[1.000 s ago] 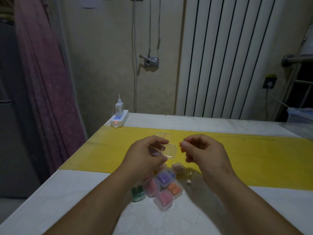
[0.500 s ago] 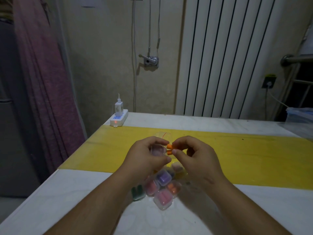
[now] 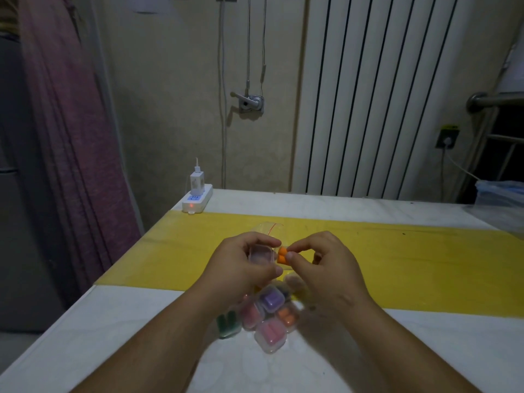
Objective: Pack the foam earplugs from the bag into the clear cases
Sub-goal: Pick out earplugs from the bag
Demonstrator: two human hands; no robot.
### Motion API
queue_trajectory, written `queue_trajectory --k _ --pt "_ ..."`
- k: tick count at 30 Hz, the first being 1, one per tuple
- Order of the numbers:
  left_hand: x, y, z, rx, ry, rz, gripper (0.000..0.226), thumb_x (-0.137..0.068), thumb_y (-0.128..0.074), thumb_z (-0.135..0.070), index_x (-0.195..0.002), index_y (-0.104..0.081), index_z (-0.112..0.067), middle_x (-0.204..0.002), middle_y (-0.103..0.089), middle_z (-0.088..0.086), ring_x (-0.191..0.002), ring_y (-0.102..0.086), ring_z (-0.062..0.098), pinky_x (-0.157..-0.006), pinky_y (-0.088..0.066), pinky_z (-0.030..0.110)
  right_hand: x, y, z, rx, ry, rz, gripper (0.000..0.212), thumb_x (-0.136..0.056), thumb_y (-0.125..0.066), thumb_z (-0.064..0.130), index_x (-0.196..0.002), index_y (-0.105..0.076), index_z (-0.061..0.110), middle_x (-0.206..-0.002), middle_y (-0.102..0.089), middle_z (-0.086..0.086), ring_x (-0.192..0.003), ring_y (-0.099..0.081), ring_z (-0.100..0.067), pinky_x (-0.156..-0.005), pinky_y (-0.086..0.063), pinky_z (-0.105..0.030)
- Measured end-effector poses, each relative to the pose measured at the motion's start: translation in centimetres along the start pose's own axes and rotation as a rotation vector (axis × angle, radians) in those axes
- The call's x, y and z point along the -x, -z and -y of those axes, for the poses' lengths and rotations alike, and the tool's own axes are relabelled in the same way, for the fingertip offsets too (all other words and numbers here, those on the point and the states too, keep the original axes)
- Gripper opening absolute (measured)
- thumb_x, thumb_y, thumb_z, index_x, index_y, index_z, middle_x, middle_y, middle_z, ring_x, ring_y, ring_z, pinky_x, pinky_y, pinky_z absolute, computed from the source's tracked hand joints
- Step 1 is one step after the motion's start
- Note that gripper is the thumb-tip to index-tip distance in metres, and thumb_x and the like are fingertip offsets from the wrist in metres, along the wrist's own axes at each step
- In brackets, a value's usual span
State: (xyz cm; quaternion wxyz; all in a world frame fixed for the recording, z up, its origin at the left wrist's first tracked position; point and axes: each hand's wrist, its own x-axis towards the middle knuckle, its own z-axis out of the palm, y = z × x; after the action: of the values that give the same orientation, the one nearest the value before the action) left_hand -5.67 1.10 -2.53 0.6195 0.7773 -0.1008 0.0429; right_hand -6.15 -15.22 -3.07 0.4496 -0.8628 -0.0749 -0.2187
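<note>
Orange earplugs [image 3: 282,255] sit pinched in the right hand [image 3: 323,268] at frame centre, touching the clear case [image 3: 261,254] gripped by the left hand [image 3: 241,268]. Filled cases [image 3: 266,316] cluster on the counter [image 3: 113,336] below.

We see a small case [image 3: 261,255] of clear, glossy hard plastic, and touching it two orange earplugs [image 3: 282,256] of matt foam. The filled cases [image 3: 270,300] toward the worktop's front edge share that shiny transparent plastic. The bag [image 3: 268,226] is thin clear film. The worktop [image 3: 113,336] looks smooth and pale with a faint sheen; its yellow band [image 3: 425,265] is matt. At the far left corner the power strip [image 3: 197,201] is glossy white plastic. The curtain [image 3: 71,137] is coarse cloth, the wall crank [image 3: 251,102] bare metal.
</note>
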Motion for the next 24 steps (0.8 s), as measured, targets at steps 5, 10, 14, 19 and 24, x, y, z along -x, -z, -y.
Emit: queue_trajectory --k 5,10,14,19,24 --pt "0.4 0.0 -0.4 -0.065 -0.024 0.035 0.042 -0.071 -0.081 -0.002 -0.099 -0.071 -0.032 -0.093 -0.067 -0.004 -0.074 -0.064 0.005 -0.075 -0.059 0.032 0.1 -0.1 0.1 -0.497 -0.278 0.108 0.025 -0.083 -0.073 0.01 -0.088 -0.05 0.017 -0.082 -0.065 -0.012 -0.068 -0.063 -0.021 -0.051 -0.048 -0.028" --pt "0.3 0.1 -0.9 0.19 0.057 0.088 0.048 -0.08 -0.07 0.005 -0.115 -0.054 -0.025 -0.088 -0.069 0.013 -0.075 -0.067 0.024 -0.07 -0.058 0.042 -0.3 0.1 0.0 -0.65 -0.391 0.107 0.027 -0.082 -0.07 0.0 -0.098 -0.052 0.012 -0.066 -0.067 -0.008 -0.07 -0.062 -0.028 -0.073 -0.053 -0.048" --pt "0.1 0.4 -1.2 0.493 0.167 0.186 0.022 -0.092 -0.047 0.0 -0.106 -0.059 -0.012 -0.087 -0.065 0.023 -0.078 -0.064 0.032 -0.071 -0.057 0.036 -0.4 0.5 0.4 -0.743 -0.42 0.063 0.02 -0.082 -0.069 -0.003 -0.092 -0.057 0.009 -0.073 -0.066 -0.013 -0.067 -0.061 -0.025 -0.058 -0.049 -0.033" --pt "0.4 0.0 -0.7 0.373 0.072 0.208 0.025 -0.091 -0.056 0.005 -0.113 -0.064 -0.005 -0.094 -0.068 0.022 -0.08 -0.064 0.028 -0.074 -0.058 0.032 -0.3 0.3 0.4 -0.723 -0.415 0.076 0.02 -0.075 -0.078 0.006 -0.088 -0.064 0.012 -0.073 -0.065 -0.009 -0.066 -0.061 -0.019 -0.055 -0.044 -0.028" --pt "0.2 0.0 -0.9 0.354 0.077 0.14 0.026 -0.087 -0.064 0.001 -0.111 -0.065 -0.007 -0.097 -0.07 0.021 -0.081 -0.066 0.03 -0.082 -0.058 0.04 -0.2 0.1 0.6 -0.835 -0.43 0.105 0.011 -0.093 -0.059 0.01 -0.091 -0.069 0.012 -0.083 -0.071 -0.01 -0.074 -0.064 -0.021 -0.065 -0.05 -0.03"
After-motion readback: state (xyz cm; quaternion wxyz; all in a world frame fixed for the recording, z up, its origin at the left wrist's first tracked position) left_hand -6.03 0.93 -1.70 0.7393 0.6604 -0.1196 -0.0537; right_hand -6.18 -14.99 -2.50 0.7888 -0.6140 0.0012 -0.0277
